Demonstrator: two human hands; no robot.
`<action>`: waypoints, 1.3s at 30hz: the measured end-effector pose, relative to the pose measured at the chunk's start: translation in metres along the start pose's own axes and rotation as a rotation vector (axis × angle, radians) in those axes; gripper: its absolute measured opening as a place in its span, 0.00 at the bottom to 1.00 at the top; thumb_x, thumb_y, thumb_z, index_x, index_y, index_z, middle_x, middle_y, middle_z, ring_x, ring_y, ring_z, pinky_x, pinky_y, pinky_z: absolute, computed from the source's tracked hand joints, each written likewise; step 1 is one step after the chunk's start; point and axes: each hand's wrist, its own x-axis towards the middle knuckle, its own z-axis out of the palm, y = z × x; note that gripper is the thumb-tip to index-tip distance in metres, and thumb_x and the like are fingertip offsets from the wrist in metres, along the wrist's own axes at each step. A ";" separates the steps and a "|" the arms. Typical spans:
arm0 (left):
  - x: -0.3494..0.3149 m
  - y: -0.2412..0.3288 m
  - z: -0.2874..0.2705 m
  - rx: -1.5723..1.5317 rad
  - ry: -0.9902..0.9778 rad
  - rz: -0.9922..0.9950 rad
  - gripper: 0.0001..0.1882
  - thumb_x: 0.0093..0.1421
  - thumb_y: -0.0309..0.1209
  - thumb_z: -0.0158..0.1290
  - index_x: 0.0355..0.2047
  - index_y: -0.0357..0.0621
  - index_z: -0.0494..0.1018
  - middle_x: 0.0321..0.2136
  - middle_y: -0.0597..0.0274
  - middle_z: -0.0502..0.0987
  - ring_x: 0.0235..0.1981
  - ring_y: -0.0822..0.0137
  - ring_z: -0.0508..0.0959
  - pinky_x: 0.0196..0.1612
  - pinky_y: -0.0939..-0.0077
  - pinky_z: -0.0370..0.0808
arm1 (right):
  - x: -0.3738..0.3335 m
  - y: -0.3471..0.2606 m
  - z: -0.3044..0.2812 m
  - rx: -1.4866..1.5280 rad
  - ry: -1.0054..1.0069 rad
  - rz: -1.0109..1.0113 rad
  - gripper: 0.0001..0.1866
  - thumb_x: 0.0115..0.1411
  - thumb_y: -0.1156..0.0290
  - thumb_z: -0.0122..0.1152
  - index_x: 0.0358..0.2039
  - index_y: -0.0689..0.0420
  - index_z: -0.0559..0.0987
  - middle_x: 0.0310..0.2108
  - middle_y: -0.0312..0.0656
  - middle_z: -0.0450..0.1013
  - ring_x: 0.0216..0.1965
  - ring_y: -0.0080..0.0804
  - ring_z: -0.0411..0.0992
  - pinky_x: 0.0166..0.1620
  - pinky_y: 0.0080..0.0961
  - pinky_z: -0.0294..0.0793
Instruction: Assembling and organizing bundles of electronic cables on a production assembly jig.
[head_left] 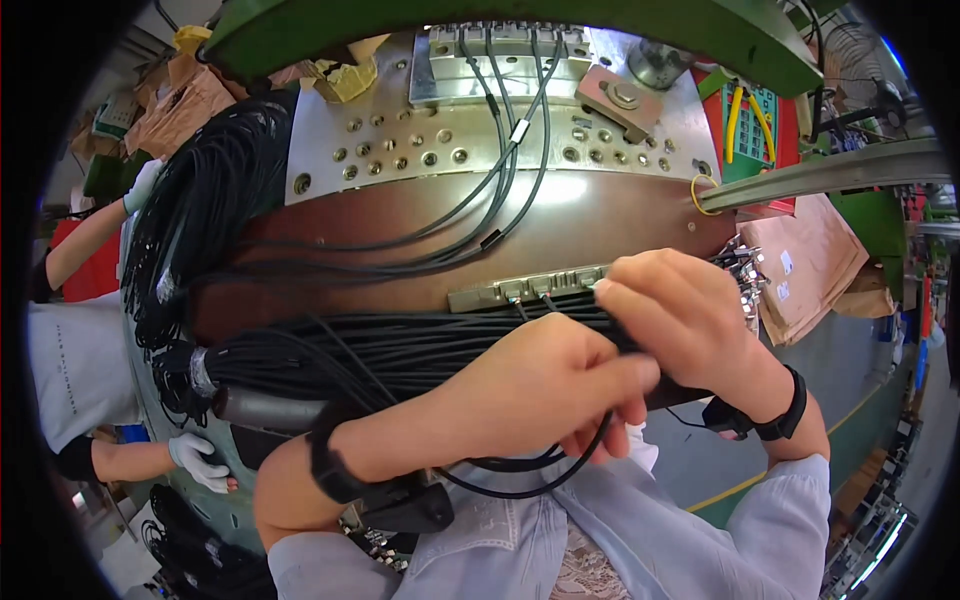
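Observation:
My left hand (560, 385) is closed around a thin black cable (520, 495), which hangs from it in a loop in front of my body. Close beside it, my right hand (685, 320) is closed with bent fingers, its fingertips at the right end of a narrow metal strip fixture (500, 296). What the right fingers grip is hidden and slightly blurred. Small cable ends with coloured wires sit in the strip. A thick bundle of black cables (290, 355) lies along the table edge, partly behind my left forearm.
Several cables run from a metal mould block (510, 45) on a drilled steel plate (380, 150). A clamp block (620, 100) and yellow-handled pliers (735, 125) are at the right. A large cable heap (215, 180) lies left, near a co-worker's gloved hand (200, 460). Brown paper (810, 260) lies right.

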 end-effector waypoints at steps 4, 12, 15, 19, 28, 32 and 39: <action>-0.030 0.006 -0.009 0.356 0.246 0.302 0.20 0.64 0.40 0.45 0.41 0.33 0.74 0.25 0.59 0.79 0.24 0.76 0.75 0.28 0.85 0.73 | -0.022 0.025 0.021 0.154 0.025 0.164 0.09 0.45 0.81 0.63 0.29 0.61 0.74 0.35 0.46 0.75 0.33 0.39 0.74 0.35 0.26 0.73; -0.001 0.019 -0.109 0.388 0.860 0.366 0.20 0.61 0.42 0.47 0.38 0.33 0.74 0.29 0.60 0.77 0.31 0.77 0.74 0.36 0.82 0.71 | -0.026 0.022 0.017 0.385 -0.024 0.536 0.10 0.45 0.82 0.64 0.28 0.64 0.73 0.36 0.45 0.76 0.34 0.41 0.74 0.36 0.25 0.73; 0.043 0.025 -0.129 0.117 0.813 0.517 0.23 0.64 0.43 0.44 0.46 0.34 0.69 0.39 0.55 0.76 0.39 0.71 0.75 0.42 0.79 0.71 | -0.017 0.019 0.013 0.343 -0.102 0.494 0.10 0.44 0.82 0.63 0.27 0.64 0.72 0.36 0.45 0.75 0.33 0.41 0.74 0.35 0.25 0.73; 0.077 0.029 -0.122 -0.338 0.460 0.533 0.22 0.65 0.43 0.41 0.45 0.35 0.70 0.32 0.59 0.76 0.31 0.71 0.74 0.37 0.78 0.73 | -0.008 0.016 0.008 0.156 -0.213 0.357 0.09 0.44 0.83 0.63 0.27 0.63 0.73 0.35 0.45 0.75 0.34 0.42 0.73 0.34 0.26 0.72; 0.083 0.029 -0.117 -0.306 0.406 0.467 0.21 0.66 0.41 0.40 0.43 0.34 0.70 0.22 0.66 0.71 0.22 0.74 0.69 0.29 0.80 0.71 | 0.041 0.079 -0.005 0.387 -0.223 0.237 0.09 0.50 0.77 0.58 0.35 0.61 0.75 0.37 0.40 0.74 0.37 0.37 0.71 0.40 0.29 0.71; 0.080 0.022 -0.122 -0.354 0.371 0.482 0.20 0.66 0.40 0.41 0.43 0.34 0.71 0.21 0.69 0.68 0.20 0.76 0.66 0.27 0.82 0.68 | 0.125 0.124 0.008 0.177 -0.230 0.936 0.13 0.57 0.67 0.52 0.40 0.62 0.74 0.37 0.41 0.74 0.38 0.31 0.70 0.42 0.26 0.70; 0.035 0.039 -0.092 -0.378 0.312 0.644 0.13 0.64 0.34 0.42 0.35 0.36 0.71 0.18 0.68 0.66 0.18 0.77 0.63 0.23 0.82 0.65 | 0.083 0.215 0.037 -0.558 0.192 0.005 0.17 0.57 0.63 0.55 0.45 0.55 0.71 0.32 0.42 0.70 0.31 0.38 0.68 0.38 0.27 0.71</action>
